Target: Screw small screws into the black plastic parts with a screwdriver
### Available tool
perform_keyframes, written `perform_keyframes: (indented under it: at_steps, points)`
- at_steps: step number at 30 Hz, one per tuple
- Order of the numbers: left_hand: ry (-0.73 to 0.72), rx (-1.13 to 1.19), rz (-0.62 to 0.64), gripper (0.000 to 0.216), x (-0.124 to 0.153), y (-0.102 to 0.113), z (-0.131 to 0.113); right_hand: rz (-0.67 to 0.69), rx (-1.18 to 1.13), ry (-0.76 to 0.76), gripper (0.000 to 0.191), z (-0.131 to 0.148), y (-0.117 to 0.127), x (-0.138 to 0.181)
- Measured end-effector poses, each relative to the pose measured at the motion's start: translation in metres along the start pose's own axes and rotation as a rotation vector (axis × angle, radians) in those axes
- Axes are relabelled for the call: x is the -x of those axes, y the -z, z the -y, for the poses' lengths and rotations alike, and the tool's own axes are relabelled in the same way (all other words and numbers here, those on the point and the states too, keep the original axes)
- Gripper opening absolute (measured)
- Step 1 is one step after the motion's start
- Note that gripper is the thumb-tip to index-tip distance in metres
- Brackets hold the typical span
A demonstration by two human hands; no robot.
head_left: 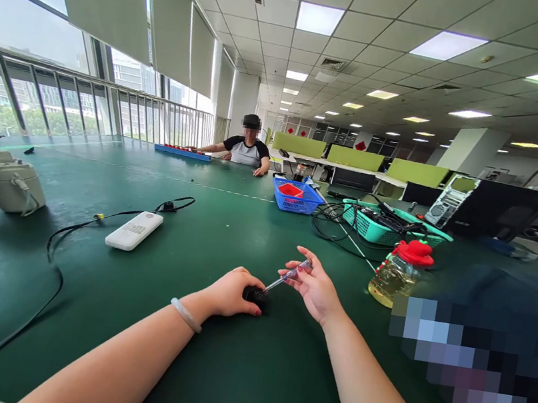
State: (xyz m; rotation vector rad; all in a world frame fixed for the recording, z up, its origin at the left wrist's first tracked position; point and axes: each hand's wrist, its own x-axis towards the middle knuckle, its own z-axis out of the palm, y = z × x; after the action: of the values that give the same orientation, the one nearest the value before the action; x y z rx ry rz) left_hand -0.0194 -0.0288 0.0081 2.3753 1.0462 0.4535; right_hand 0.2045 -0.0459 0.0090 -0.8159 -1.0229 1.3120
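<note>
My left hand point(230, 292) is closed over a small black object point(256, 296) resting on the green table point(234, 365); a pale bangle sits on that wrist. My right hand point(314, 289) pinches a slim screwdriver with a clear handle point(288, 275), its tip slanted down onto the black object. Both forearms reach in from the bottom edge.
A white power bank point(134, 230) with a black cable lies to the left, a beige case point(13, 182) further left. A bottle with a red cap point(400, 274) stands right. A blue basket point(294, 196) and a green basket point(387, 224) sit behind. A person point(247, 148) sits at the far end.
</note>
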Motion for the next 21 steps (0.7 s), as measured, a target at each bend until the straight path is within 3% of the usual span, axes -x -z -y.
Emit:
perform_keyframes:
  at_steps: [8, 15, 21]
  points:
    - [0.011, -0.017, -0.009, 0.046, 0.0005, 0.0002, -0.0017, -0.047, 0.097, 0.003, 0.06, -0.0061, 0.0016, -0.0031]
    - [0.013, -0.015, -0.005, 0.047, 0.0008, 0.0, -0.0006, -0.089, 0.049, -0.012, 0.065, -0.0091, 0.002, -0.0036]
    - [-0.004, -0.03, -0.016, 0.045, 0.0003, -0.0009, 0.0005, -0.085, 0.06, -0.017, 0.058, -0.0089, 0.0029, -0.0036]
